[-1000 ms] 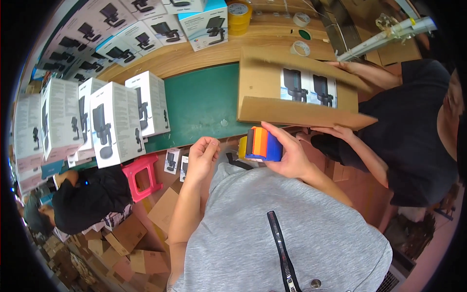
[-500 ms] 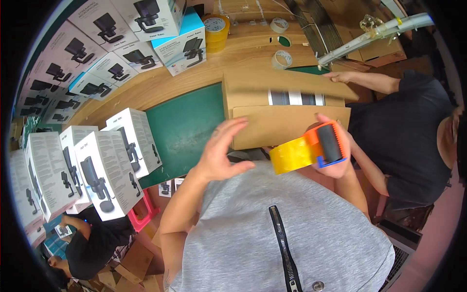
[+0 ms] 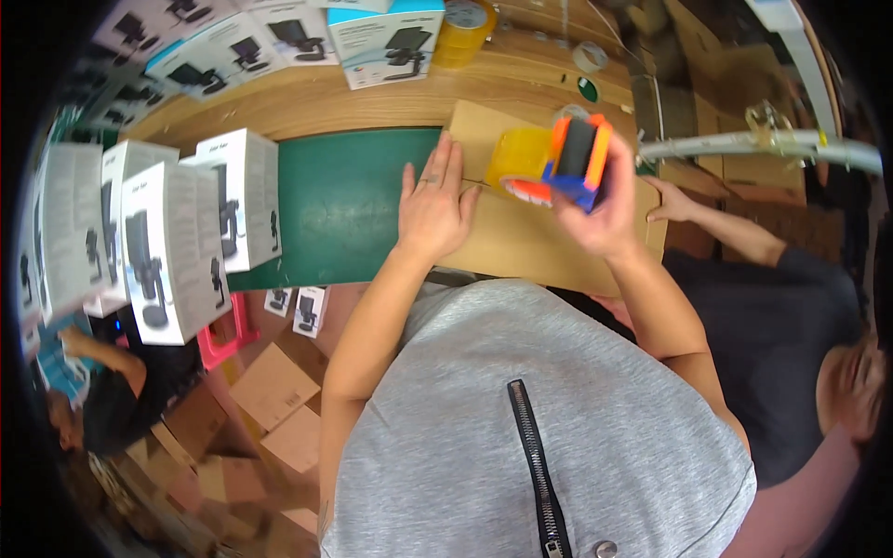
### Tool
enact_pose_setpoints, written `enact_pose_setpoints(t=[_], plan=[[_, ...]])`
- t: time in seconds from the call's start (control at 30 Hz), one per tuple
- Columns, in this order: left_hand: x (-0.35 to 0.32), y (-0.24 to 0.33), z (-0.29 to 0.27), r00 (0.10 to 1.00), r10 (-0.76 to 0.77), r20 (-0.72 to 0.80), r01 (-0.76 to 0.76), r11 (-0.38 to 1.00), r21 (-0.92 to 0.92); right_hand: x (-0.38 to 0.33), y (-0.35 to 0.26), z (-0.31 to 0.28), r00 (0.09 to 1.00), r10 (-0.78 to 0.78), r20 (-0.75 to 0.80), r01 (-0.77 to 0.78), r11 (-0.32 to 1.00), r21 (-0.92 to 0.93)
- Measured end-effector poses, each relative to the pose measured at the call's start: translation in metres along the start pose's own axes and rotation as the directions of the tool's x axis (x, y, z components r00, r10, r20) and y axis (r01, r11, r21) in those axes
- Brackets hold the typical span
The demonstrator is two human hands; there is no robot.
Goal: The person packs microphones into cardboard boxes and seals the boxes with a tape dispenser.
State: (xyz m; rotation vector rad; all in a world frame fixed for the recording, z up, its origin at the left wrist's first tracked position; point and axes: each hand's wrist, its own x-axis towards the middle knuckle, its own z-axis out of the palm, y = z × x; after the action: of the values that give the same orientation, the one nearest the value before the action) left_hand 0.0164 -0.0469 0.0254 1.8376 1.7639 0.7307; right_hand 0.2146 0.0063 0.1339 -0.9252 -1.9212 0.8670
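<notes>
A brown cardboard box [image 3: 530, 244] lies right in front of me on the green mat [image 3: 344, 205], its top flaps folded down along a middle seam. My left hand [image 3: 433, 209] rests on the box's left end, fingers straight and lying flat. In my right hand [image 3: 606, 212] is a tape dispenser [image 3: 579, 153], orange and blue with a black roller. Its roll of yellow tape [image 3: 521, 153] is over the seam; I cannot tell whether it touches the cardboard. A co-worker's hand [image 3: 670, 201] touches the box's right end.
White microphone boxes [image 3: 153, 256] stand on the left, with more stacked at the back beside a blue-topped box [image 3: 386, 51]. Yellow tape rolls [image 3: 462, 35] sit behind. A white pole [image 3: 726, 147] juts in from the right, above the co-worker [image 3: 758, 344]. Cartons [image 3: 274, 386] cover the lower-left floor.
The raised box flaps are now down, hiding the striped contents. My left hand has come down onto the box. My right hand has carried the dispenser up and left over the seam.
</notes>
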Motion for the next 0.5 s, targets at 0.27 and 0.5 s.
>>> enact_pose_setpoints(t=[0.27, 0.5], plan=[[-0.024, 0.021, -0.018, 0.840, -0.359, -0.408, 0.162, 0.883, -0.441, -0.031, 0.056, -0.009, 0.965, -0.011, 0.264, 0.084, 0.960, -0.267], [0.004, 0.044, -0.025, 0.888, -0.454, 0.078, 0.426, 0.744, -0.515, -0.023, 0.055, -0.009, 0.949, -0.085, 0.304, 0.153, 0.966, -0.207]])
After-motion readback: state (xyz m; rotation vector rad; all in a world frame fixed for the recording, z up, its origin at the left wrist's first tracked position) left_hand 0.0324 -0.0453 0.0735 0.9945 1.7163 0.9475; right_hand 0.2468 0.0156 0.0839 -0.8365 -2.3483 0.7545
